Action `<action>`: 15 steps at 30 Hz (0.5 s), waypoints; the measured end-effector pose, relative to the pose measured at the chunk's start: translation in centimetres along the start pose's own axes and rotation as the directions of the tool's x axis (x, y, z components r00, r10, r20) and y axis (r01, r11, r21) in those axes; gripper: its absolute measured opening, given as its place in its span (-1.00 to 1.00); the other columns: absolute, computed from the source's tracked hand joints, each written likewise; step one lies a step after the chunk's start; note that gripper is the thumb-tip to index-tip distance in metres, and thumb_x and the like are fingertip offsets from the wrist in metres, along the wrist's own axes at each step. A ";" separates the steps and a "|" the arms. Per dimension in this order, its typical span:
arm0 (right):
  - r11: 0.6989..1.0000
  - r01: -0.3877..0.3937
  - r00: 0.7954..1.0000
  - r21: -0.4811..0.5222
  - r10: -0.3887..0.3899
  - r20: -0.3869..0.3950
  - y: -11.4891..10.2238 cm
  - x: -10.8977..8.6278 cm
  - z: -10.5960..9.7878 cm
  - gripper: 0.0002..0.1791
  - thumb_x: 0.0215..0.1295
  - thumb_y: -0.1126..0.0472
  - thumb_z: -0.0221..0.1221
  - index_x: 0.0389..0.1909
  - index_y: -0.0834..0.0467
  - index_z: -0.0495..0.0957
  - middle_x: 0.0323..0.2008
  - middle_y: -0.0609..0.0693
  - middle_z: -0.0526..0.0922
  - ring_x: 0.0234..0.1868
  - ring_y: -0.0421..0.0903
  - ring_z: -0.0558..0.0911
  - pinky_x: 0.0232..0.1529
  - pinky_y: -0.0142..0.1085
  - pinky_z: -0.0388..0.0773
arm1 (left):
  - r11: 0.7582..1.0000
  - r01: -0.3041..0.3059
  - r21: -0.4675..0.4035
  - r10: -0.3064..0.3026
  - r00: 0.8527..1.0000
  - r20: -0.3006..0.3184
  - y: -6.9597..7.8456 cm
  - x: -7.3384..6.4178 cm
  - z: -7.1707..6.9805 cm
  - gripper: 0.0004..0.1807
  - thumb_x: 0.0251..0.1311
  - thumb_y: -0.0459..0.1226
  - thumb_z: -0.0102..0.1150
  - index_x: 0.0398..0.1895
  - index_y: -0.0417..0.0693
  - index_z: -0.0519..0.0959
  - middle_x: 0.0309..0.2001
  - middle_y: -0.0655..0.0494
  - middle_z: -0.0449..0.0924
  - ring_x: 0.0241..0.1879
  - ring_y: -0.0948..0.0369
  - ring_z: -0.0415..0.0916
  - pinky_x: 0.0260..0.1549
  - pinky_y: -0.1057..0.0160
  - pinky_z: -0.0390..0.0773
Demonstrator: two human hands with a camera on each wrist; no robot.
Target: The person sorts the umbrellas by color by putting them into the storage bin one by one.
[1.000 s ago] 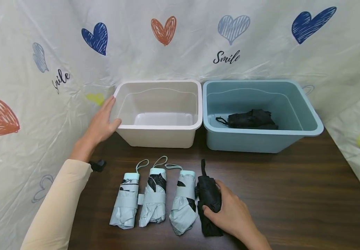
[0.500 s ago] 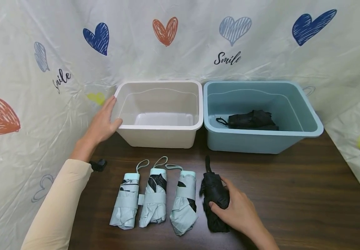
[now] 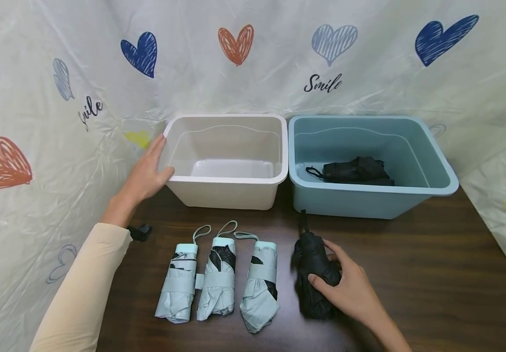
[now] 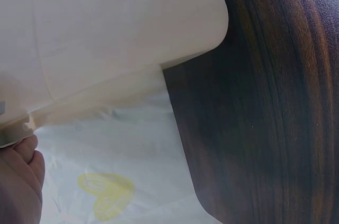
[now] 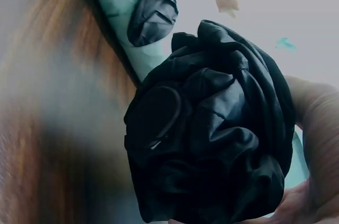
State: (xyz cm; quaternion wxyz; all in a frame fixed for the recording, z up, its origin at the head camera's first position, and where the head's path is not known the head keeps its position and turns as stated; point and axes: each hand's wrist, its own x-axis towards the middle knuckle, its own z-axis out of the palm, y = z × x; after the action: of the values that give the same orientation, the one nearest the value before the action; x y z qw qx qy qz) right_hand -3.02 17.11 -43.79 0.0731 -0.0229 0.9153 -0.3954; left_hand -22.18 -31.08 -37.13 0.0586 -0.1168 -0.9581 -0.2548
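Note:
In the head view my right hand [image 3: 351, 286] grips a folded black umbrella [image 3: 316, 274], thumb on its near side and its strap pointing away from me. The right wrist view shows the umbrella's bunched black cloth [image 5: 212, 128] up close, filling much of the frame. To its left lie three folded pale blue umbrellas [image 3: 176, 283], [image 3: 218, 281], [image 3: 260, 288] with wrist loops. My left hand [image 3: 143, 176] holds the left rim of an off-white bin [image 3: 226, 195]; in the left wrist view, curled fingers [image 4: 32, 155] sit right at the rim.
A blue bin [image 3: 345, 200] stands to the right of the off-white one, with a black folded umbrella [image 3: 354, 170] lying inside. Both bins rest on a dark wooden table [image 3: 433, 274]. Behind them hangs a white cloth [image 3: 270, 54] printed with hearts.
My right hand has carried the black umbrella rightward and a little away from me, off from the pale blue umbrellas. The left hand stays at the off-white bin's rim.

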 end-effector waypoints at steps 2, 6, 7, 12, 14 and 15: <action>1.000 0.010 1.000 0.004 -0.010 -0.010 0.0 0.1 -0.4 -0.08 0.22 -0.03 0.48 0.55 0.06 0.31 0.12 0.22 0.70 -0.13 0.00 0.76 -0.18 -0.13 0.65 | 1.000 0.004 -0.003 -0.004 1.000 0.002 0.0 0.1 0.0 -0.04 0.30 -0.13 0.03 0.71 -0.27 -0.06 0.74 -0.19 -0.13 0.70 -0.23 -0.08 0.62 -0.32 0.03; 0.999 0.047 0.998 -0.007 -0.047 -0.039 0.2 0.4 -1.1 -0.09 0.25 -0.03 0.46 0.56 0.08 0.30 0.13 0.22 0.70 -0.05 0.05 0.75 -0.14 -0.12 0.68 | 1.000 0.004 -0.008 -0.004 1.000 0.003 0.1 0.2 0.1 -0.03 0.29 -0.13 0.03 0.71 -0.26 -0.06 0.74 -0.18 -0.13 0.70 -0.22 -0.08 0.62 -0.32 0.03; 0.998 0.057 0.997 -0.009 -0.057 -0.046 0.2 0.4 -1.2 -0.09 0.25 -0.03 0.46 0.56 0.08 0.30 0.13 0.20 0.70 -0.01 0.06 0.75 -0.13 -0.14 0.68 | 1.000 0.004 -0.010 -0.004 1.000 0.003 0.0 0.2 0.2 -0.03 0.29 -0.13 0.03 0.71 -0.26 -0.06 0.74 -0.17 -0.12 0.70 -0.22 -0.08 0.62 -0.32 0.04; 0.997 0.074 0.995 0.000 -0.074 -0.062 0.0 0.6 -1.6 -0.10 0.27 -0.03 0.45 0.57 0.05 0.29 0.12 0.15 0.69 0.07 0.08 0.71 -0.08 -0.15 0.67 | 1.000 0.001 -0.006 -0.001 1.000 0.001 -0.2 0.2 0.2 -0.04 0.30 -0.15 0.04 0.71 -0.27 -0.06 0.74 -0.18 -0.13 0.70 -0.22 -0.08 0.62 -0.31 0.03; 0.997 0.072 0.995 0.006 -0.071 -0.066 -0.2 0.6 -1.8 -0.10 0.28 -0.03 0.45 0.58 0.04 0.28 0.13 0.15 0.68 0.07 0.09 0.71 -0.06 -0.09 0.65 | 1.000 0.001 -0.003 -0.001 1.000 -0.003 -0.3 0.2 0.2 -0.04 0.30 -0.15 0.04 0.71 -0.27 -0.06 0.74 -0.17 -0.13 0.70 -0.22 -0.08 0.62 -0.31 0.03; 0.998 0.068 0.995 0.009 -0.067 -0.070 -0.3 0.5 -1.9 -0.10 0.28 -0.03 0.44 0.58 0.04 0.27 0.13 0.16 0.68 0.07 0.10 0.71 -0.05 -0.06 0.64 | 1.000 0.000 -0.005 0.000 1.000 -0.002 -0.3 0.2 0.2 -0.04 0.30 -0.15 0.04 0.71 -0.27 -0.05 0.74 -0.17 -0.13 0.70 -0.23 -0.07 0.62 -0.31 0.04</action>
State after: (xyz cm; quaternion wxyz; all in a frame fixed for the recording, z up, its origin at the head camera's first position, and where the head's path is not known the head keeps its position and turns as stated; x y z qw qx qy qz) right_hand -3.83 18.20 -42.32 0.0280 -0.0399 0.9137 -0.4034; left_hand -22.45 -31.17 -37.40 0.0592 -0.1165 -0.9574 -0.2575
